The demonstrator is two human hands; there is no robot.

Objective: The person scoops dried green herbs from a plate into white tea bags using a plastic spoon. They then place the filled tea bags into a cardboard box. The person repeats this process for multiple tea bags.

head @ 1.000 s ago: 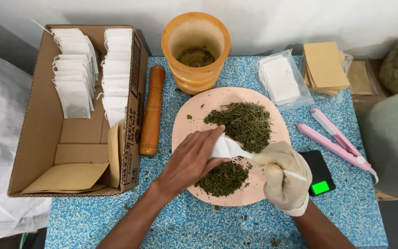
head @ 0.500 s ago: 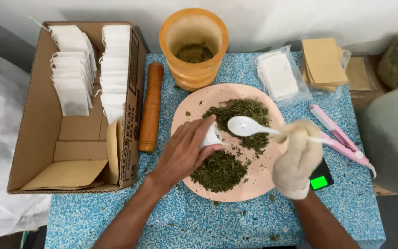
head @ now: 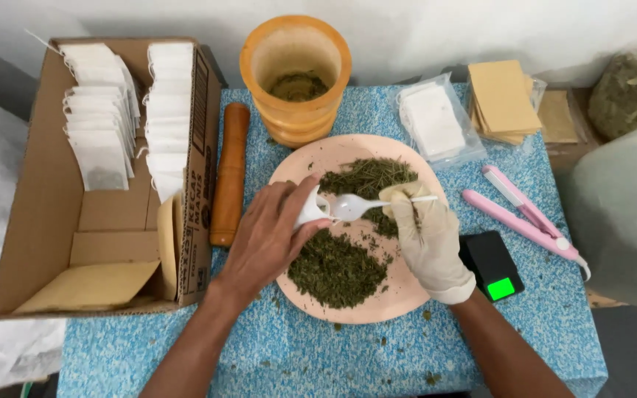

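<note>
two hands meet over the pink plate point(head: 311, 158): left hand point(head: 274, 236) pinches a white sachet point(head: 310, 211), gloved right hand point(head: 430, 239) grips a spoon point(head: 363, 206) tipped at its mouth.

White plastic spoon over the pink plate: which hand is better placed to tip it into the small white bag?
Right: the gloved right hand holds the white plastic spoon, its bowl at the small white bag in the left hand.

A single head-worn camera looks steeply down from close above the worktop point(head: 186, 354), facing the far wall; the person's forearms enter from the near edge.
</note>
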